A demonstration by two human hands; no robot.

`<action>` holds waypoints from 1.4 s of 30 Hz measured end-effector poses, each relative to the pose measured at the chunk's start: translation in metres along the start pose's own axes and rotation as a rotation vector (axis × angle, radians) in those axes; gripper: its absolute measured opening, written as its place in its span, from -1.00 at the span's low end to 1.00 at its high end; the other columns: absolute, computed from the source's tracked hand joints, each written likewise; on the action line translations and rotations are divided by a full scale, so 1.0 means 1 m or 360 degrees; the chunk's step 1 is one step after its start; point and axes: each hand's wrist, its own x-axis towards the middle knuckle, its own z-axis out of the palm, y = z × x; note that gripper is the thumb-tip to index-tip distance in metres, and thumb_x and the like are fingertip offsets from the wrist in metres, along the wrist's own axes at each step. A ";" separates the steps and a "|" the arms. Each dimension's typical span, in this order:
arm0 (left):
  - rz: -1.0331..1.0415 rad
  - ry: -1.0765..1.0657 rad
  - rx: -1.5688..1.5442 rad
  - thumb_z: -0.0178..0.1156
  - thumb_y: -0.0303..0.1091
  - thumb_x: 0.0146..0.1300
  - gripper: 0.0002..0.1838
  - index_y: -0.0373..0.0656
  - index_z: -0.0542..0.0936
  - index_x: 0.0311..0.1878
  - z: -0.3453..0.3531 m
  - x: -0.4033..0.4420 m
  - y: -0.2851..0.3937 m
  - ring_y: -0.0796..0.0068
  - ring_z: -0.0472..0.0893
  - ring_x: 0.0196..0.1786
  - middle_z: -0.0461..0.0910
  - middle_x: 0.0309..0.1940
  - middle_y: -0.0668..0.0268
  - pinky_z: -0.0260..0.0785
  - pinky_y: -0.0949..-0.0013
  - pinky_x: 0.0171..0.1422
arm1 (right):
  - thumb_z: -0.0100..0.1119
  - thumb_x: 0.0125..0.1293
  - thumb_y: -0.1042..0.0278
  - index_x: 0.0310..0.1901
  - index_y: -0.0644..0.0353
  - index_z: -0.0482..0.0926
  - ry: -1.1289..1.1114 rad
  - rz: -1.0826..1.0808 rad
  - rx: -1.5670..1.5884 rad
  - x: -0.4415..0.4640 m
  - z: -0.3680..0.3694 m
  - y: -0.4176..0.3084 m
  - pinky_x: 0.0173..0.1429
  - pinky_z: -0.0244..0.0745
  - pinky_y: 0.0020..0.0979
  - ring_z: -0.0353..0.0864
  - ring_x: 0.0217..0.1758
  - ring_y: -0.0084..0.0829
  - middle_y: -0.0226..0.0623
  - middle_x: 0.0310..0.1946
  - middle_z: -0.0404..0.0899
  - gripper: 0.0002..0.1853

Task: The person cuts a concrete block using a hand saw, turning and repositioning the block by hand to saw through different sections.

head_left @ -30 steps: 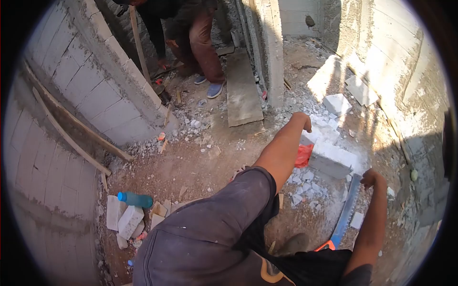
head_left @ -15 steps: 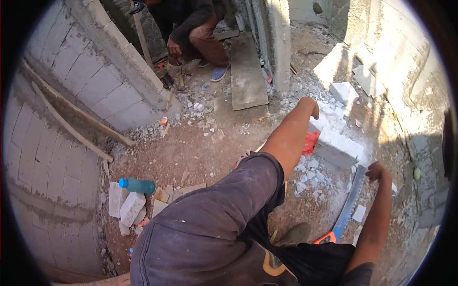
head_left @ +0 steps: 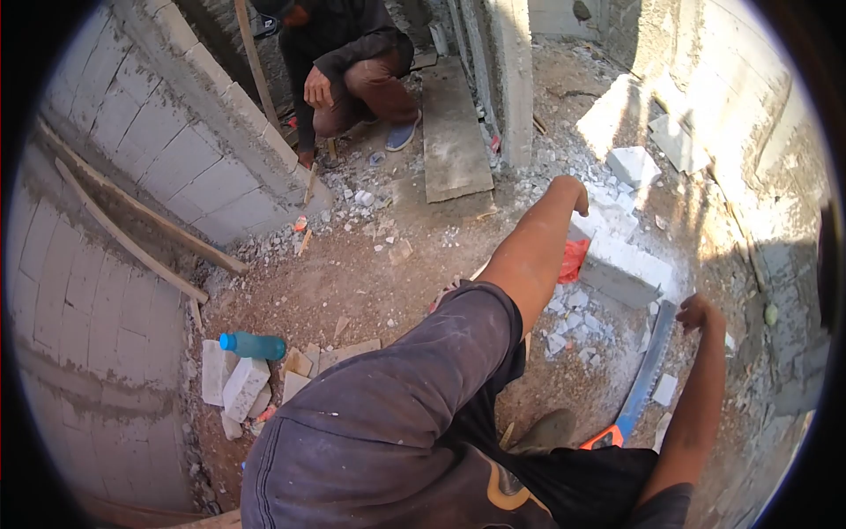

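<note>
Block and saw on the ground, both hands close by

Block walls [head_left: 167,150] enclose the area, with a rough pillar [head_left: 515,97] at the far side. A co-worker [head_left: 361,62] squats beyond, one hand at the knee and the other down by the ground. A long grey board [head_left: 454,132] lies flat beside that person's blue shoe [head_left: 404,134]. Two long planks [head_left: 145,212] lean along the wall at left.

The white block [head_left: 626,269] sits on rubble-strewn ground, right of centre, its top pale with dust. The saw [head_left: 646,370] lies just in front of it — blade tip towards the block, orange handle [head_left: 603,436] near a boot [head_left: 544,432]. A smaller block [head_left: 633,166] rests farther off, near a flat slab [head_left: 679,144].

The left hand [head_left: 573,189] is at the far left end of the white block, fingers bent downward; I cannot tell whether they are together or touching it. The right hand [head_left: 697,312] is beside the saw's tip, fingers curled towards the blade — contact and spacing cannot be told from here.

A blue bottle [head_left: 256,345] lies on its side over pale block pieces [head_left: 245,388] at left. Red plastic [head_left: 573,261] sits against the white block, beside the left forearm. White chips [head_left: 573,326] lie in front.
</note>
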 end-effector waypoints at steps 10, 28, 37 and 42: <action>0.0043 0.0181 0.0046 0.35 0.18 0.22 -0.38 0.01 0.68 0.24 0.000 -0.016 0.002 0.20 0.62 0.30 0.59 0.32 0.21 0.47 0.18 0.38 | 0.46 0.23 0.35 0.19 0.48 0.53 0.0052 0.0023 0.0097 -0.011 -0.002 -0.005 -0.25 0.72 -0.22 0.84 -0.20 -0.23 -0.02 -0.23 0.78 -0.44; -0.0013 0.0162 0.0003 0.36 0.21 0.20 -0.36 0.00 0.68 0.23 0.002 -0.011 0.001 0.23 0.64 0.27 0.62 0.28 0.23 0.47 0.20 0.35 | 0.39 0.22 0.39 0.02 0.54 0.62 0.0084 0.0043 0.0120 -0.021 -0.003 -0.014 -0.24 0.70 -0.23 0.84 -0.31 -0.24 -0.01 -0.28 0.78 -0.59; 0.0004 0.0214 0.0041 0.35 0.27 0.17 -0.35 0.01 0.71 0.18 0.003 -0.003 0.002 0.27 0.68 0.20 0.70 0.17 0.28 0.50 0.23 0.29 | 0.39 0.25 0.39 0.23 0.41 0.52 0.0052 0.0030 0.0128 -0.001 -0.001 0.004 -0.28 0.68 -0.15 0.84 -0.28 -0.18 0.00 -0.23 0.76 -0.46; -0.0009 0.0175 0.0026 0.36 0.26 0.17 -0.34 -0.01 0.71 0.19 0.004 0.005 0.002 0.25 0.68 0.21 0.69 0.19 0.25 0.50 0.22 0.30 | 0.39 0.25 0.39 0.32 0.35 0.47 0.0038 0.0106 0.0122 -0.008 -0.002 -0.002 -0.29 0.66 -0.14 0.83 -0.26 -0.16 0.00 -0.22 0.75 -0.40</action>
